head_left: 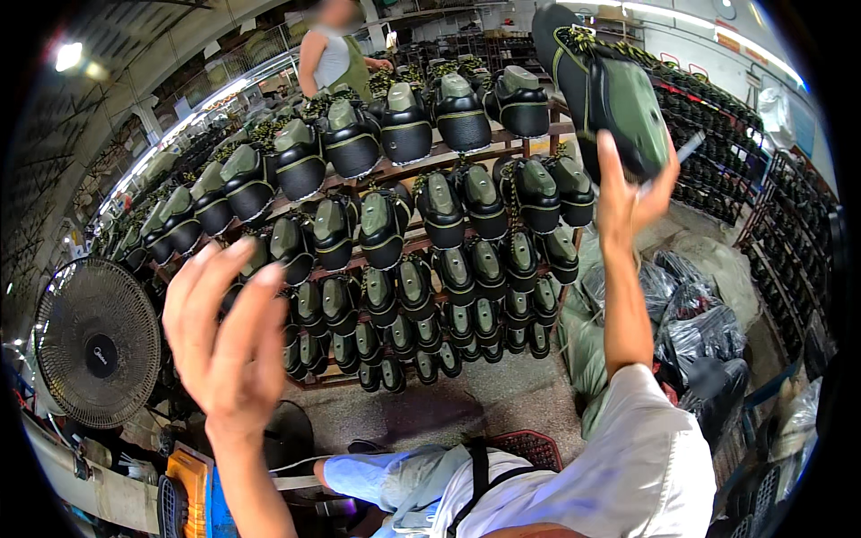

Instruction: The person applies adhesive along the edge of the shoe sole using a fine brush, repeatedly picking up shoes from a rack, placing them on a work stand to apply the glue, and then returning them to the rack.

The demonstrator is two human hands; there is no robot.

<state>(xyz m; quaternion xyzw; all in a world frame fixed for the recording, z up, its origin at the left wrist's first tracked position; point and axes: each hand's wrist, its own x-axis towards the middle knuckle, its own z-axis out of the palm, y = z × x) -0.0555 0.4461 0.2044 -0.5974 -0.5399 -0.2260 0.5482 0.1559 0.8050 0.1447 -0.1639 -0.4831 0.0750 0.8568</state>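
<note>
My right hand (pixel 632 193) is raised at the upper right and grips a black shoe upper (pixel 569 76) stretched over a green shoe last (pixel 628 103). Yellow-green stitching runs along its edge, with patterned laces near the top. Beside those fingers a thin silvery stick-like thing (pixel 689 145) pokes out; its kind and how it is held are unclear. My left hand (pixel 224 332) hangs in the air at the left, fingers apart and holding nothing. Behind it stands a rack (pixel 417 242) with rows of similar black shoe uppers (pixel 404 130) on green lasts.
A large black fan (pixel 99 345) stands at the left. Black plastic bags (pixel 704 327) and green sacking (pixel 587 359) lie right of the rack. More loaded racks (pixel 789 260) line the right side. A person in a green apron (pixel 345 67) stands beyond the rack. An orange crate (pixel 186 489) is at lower left.
</note>
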